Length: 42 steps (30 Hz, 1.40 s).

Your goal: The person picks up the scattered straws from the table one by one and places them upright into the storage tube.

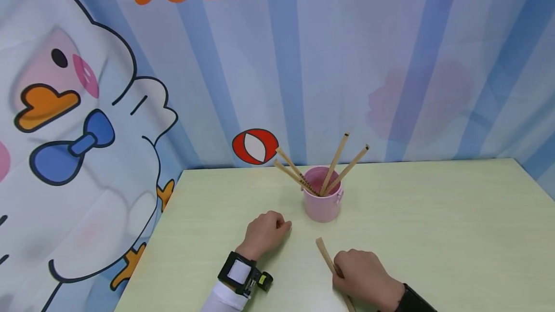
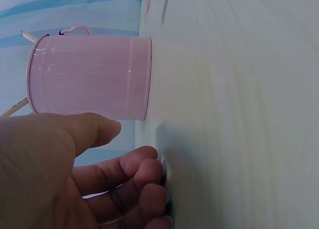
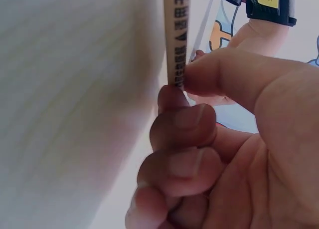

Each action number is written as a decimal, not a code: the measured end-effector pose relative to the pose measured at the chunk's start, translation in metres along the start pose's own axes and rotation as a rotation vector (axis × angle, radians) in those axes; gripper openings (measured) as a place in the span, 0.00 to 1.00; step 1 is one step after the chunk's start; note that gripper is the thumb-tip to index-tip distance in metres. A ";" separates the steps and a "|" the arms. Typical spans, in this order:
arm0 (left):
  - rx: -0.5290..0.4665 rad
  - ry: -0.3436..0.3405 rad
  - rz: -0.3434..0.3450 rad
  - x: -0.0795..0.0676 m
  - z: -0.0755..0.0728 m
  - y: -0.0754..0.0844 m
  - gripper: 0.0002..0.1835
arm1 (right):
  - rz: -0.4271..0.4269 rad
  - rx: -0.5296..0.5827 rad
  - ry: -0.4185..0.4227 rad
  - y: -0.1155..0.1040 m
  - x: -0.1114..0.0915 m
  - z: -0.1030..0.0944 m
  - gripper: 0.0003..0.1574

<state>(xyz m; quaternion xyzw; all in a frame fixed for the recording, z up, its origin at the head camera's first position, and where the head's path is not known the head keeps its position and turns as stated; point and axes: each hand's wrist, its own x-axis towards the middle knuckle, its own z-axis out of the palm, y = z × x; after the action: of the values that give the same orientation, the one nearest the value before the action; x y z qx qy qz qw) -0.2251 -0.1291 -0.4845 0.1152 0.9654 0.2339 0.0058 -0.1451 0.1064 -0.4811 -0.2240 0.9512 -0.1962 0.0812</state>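
Observation:
My right hand (image 1: 364, 273) pinches a slim brown straw (image 1: 326, 256), which looks paper-wrapped, low over the pale table. In the right wrist view, dark printed characters run along the straw (image 3: 177, 37), and the thumb and index finger hold it while the other fingers curl below. My left hand (image 1: 265, 232) rests on the table left of the pink bucket (image 1: 322, 209), its fingers loosely curled around nothing. In the left wrist view, a gap separates thumb from fingers, and the bucket (image 2: 92, 74) stands just beyond them. Several similar straws (image 1: 336, 162) lean outward from the bucket's rim.
The pale wood-grain table (image 1: 442, 225) reaches back to a blue striped cloth (image 1: 338, 61). A large printed duck (image 1: 104, 196) covers the cloth at left. A black wrist device (image 1: 237, 271) sits on my left wrist, and a dark band (image 1: 414, 300) is on my right.

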 end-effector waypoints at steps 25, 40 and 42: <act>-0.022 -0.010 0.000 -0.001 -0.001 0.001 0.19 | -0.002 -0.042 0.189 -0.004 0.000 -0.040 0.14; -0.031 -0.017 -0.001 0.000 0.000 -0.002 0.20 | 0.062 0.011 0.259 -0.015 0.002 -0.077 0.12; -0.030 -0.016 -0.002 0.000 0.000 -0.002 0.20 | 0.063 0.014 0.279 -0.017 0.003 -0.081 0.11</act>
<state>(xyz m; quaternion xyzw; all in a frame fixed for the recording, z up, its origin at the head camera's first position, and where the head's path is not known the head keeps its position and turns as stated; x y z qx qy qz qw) -0.2254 -0.1307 -0.4857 0.1159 0.9618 0.2474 0.0155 -0.1610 0.1188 -0.4005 -0.1642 0.9583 -0.2295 -0.0442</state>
